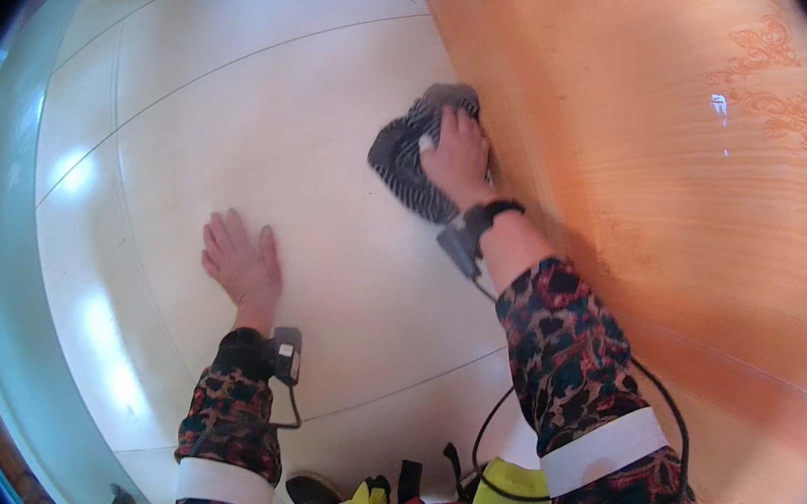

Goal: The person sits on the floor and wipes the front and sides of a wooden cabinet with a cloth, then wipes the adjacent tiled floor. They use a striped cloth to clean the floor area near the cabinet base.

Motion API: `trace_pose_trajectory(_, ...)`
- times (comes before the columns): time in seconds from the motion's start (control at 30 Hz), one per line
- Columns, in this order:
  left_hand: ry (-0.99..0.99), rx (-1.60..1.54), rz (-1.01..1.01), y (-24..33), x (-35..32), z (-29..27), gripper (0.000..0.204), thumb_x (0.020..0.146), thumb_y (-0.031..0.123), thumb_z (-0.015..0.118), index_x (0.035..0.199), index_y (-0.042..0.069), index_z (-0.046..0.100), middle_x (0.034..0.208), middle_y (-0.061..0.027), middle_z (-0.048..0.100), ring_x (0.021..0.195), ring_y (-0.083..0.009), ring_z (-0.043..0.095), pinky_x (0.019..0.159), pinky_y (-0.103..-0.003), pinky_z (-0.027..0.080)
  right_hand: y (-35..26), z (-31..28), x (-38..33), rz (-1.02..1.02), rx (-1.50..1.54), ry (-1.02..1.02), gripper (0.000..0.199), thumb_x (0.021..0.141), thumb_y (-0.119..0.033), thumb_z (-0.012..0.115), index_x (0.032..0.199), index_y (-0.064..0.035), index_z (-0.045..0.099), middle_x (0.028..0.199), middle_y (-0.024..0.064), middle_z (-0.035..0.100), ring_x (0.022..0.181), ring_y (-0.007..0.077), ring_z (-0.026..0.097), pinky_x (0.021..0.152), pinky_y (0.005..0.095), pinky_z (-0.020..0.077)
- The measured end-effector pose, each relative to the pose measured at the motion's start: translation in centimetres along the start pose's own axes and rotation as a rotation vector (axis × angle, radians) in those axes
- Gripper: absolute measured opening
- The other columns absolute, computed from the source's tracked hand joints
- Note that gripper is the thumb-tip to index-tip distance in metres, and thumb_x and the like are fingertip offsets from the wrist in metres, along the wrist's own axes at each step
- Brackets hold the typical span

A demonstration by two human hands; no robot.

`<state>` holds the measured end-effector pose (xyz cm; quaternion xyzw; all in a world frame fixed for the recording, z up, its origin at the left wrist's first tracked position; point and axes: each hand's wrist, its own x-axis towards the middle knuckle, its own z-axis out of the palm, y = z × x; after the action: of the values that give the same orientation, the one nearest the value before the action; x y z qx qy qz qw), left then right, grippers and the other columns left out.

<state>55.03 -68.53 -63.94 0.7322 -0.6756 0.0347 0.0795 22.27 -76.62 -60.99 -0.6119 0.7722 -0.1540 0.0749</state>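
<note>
While the right hand [456,153] pressed flat on a striped grey cloth [404,151] at the orange panel's [656,162] base, toward one o'clock, the left hand [243,263] lay splayed, empty, on glossy tile [241,101]; that bracing palm could probably slip.
</note>
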Motion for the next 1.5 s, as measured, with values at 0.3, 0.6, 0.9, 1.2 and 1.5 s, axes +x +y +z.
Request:
trace_pose_trajectory(0.3, -0.044, -0.037, -0.117, 0.7, 0.1, -1.3, 0.064, 0.094, 0.045, 0.051, 0.144, 0.007, 0.037, 0.153, -0.0159, 0.028, 0.142, -0.0351, 0.022, 0.112, -0.055, 0.018, -0.6, -2.2, -14.7, 0.217, -0.081, -0.393, 0.075, 0.079, -0.013, 0.057, 0.147, -0.0037, 0.028, 0.151, 0.0239, 0.027, 0.139, 0.0408, 0.028, 0.114, 0.0464, 0.0263)
trace_pose_trajectory(0.6, 0.056, -0.117, -0.101, -0.1, -0.2, -0.8, 0.067, 0.095, 0.048, 0.048, 0.146, 0.006, 0.034, 0.154, -0.0168, 0.026, 0.143, -0.0359, 0.019, 0.114, -0.056, 0.014, -6.8, -5.5, -18.6, 0.197, 0.006, 0.004, 0.082, 0.075, -0.036, 0.074, 0.141, -0.0094, 0.033, 0.146, 0.0268, 0.029, 0.135, 0.0443, 0.027, 0.108, 0.0567, 0.0257)
trace_pose_trajectory(0.9, -0.034, -0.112, -0.036, -1.6, -0.5, 0.9, 0.061, 0.095, 0.041, 0.05, 0.143, 0.003, 0.037, 0.151, -0.0197, 0.03, 0.139, -0.0393, 0.025, 0.111, -0.055, 0.019, -4.7, -0.6, -7.5, 0.065, -0.122, 0.134, 0.062, 0.078, -0.028, 0.069, 0.132, -0.0105, 0.046, 0.141, 0.021, 0.039, 0.129, 0.0418, 0.035, 0.106, 0.0551, 0.0273)
trace_pose_trajectory(1.2, -0.012, -0.134, 0.007, -1.5, -1.0, -1.4, 0.06, 0.093, 0.038, 0.055, 0.141, 0.006, 0.041, 0.151, -0.0178, 0.033, 0.139, -0.0377, 0.026, 0.111, -0.053, 0.019, -4.1, 0.7, 6.4, -0.13, 0.079, 0.107, 0.056, 0.075, -0.019, 0.068, 0.128, -0.0117, 0.05, 0.134, 0.0181, 0.047, 0.126, 0.0368, 0.041, 0.104, 0.0516, 0.0326)
trace_pose_trajectory(1.5, -0.02, -0.103, 0.02, -1.9, -1.5, -0.6, 0.062, 0.091, 0.036, 0.057, 0.141, 0.004, 0.039, 0.149, -0.0179, 0.034, 0.138, -0.0383, 0.027, 0.109, -0.057, 0.021, -3.4, -1.4, -8.8, 0.107, -0.047, -0.046, 0.081, 0.074, -0.045, 0.075, 0.137, -0.01, 0.038, 0.143, 0.0216, 0.034, 0.131, 0.0424, 0.031, 0.108, 0.058, 0.0236)
